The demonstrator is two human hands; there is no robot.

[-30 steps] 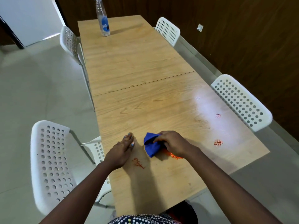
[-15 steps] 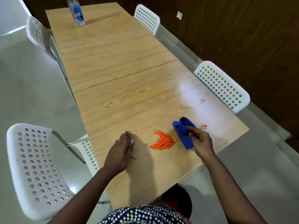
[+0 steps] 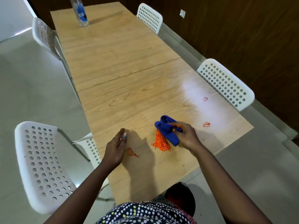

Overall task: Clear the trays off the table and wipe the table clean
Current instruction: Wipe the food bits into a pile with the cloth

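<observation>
Two hands over the table (image 3: 129,65): right hand (image 3: 188,136) grips blue cloth (image 3: 167,129) beside orange crumbs (image 3: 161,142), left hand (image 3: 115,147) flat, fingers straight.

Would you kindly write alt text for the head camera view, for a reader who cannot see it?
A person's right hand grips a blue cloth against a pile of orange crumbs on a long wooden table, while the open left hand rests nearby. Smaller crumb patches lie around, a spray bottle stands at the far end, and white chairs flank the table.

Long wooden table (image 3: 129,75); bunched blue cloth (image 3: 166,129) at orange crumb pile (image 3: 161,142); smaller red smears (image 3: 206,124) beside.
</observation>
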